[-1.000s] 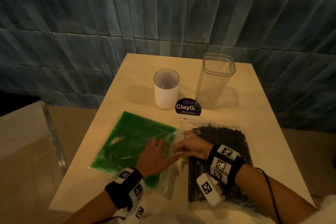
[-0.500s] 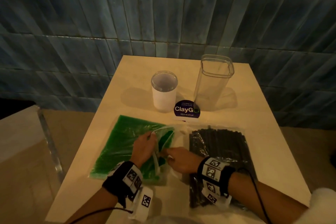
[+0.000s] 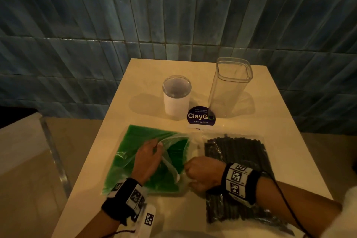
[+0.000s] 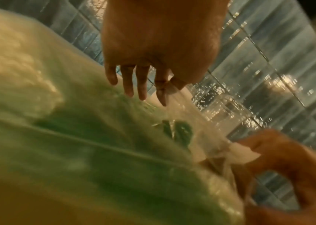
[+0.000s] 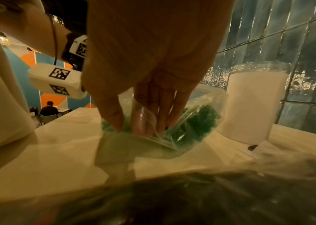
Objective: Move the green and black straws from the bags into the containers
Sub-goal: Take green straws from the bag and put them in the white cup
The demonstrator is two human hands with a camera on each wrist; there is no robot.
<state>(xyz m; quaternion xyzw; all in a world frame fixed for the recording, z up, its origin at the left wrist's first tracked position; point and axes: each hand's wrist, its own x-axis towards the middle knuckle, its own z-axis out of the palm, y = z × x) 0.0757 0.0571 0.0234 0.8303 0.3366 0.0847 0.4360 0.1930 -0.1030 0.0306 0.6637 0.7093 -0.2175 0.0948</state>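
Observation:
A clear bag of green straws [image 3: 135, 162] lies at the table's near left, and a bag of black straws [image 3: 237, 152] lies at the near right. My left hand [image 3: 157, 146] pinches the upper lip of the green bag's mouth and lifts it. My right hand [image 3: 186, 172] grips the lower lip at the bag's near corner, its wrist over the black bag. In the right wrist view my right hand [image 5: 134, 124] pinches clear film in front of the green straws [image 5: 197, 121]. In the left wrist view my left hand [image 4: 162, 89] pinches film between thumb and forefinger.
A white cup [image 3: 176, 102] and a tall clear square container [image 3: 228, 91] stand upright behind the bags, with a round ClayGo sticker [image 3: 201, 117] between them. The table [image 3: 280, 121] backs onto a blue tiled wall. Another pale surface [image 3: 17, 150] lies left.
Both hands met at the green bag's closed mouth a second ago. They have since pulled apart, and the mouth now gapes, showing green straws inside.

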